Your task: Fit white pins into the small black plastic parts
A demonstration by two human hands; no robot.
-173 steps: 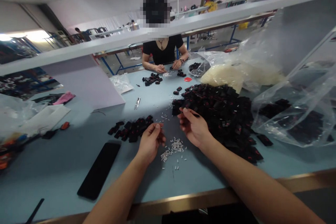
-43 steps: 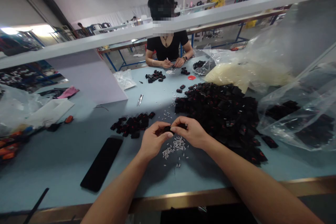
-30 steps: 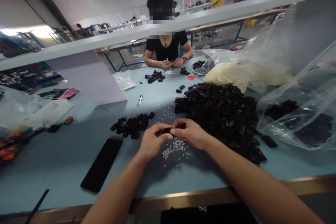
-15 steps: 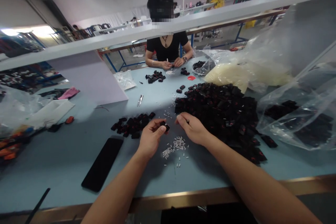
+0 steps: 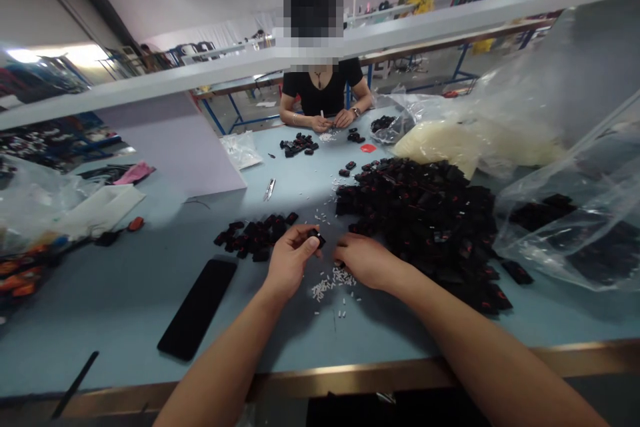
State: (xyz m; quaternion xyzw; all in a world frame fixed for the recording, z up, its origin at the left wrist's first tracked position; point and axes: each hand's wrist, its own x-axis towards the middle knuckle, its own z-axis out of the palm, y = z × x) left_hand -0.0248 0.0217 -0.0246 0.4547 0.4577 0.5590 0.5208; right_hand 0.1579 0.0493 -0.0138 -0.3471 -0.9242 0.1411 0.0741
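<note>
The left hand pinches a small black plastic piece; the right hand curves beside tiny white pellets, and I cannot tell its grip.

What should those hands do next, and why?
Probably the right hand should pinch up one little white peg. It is already down right beside the small pile of them, while the left hand holds a small black piece up in its fingers, so a peg could likely go to that piece.
</note>
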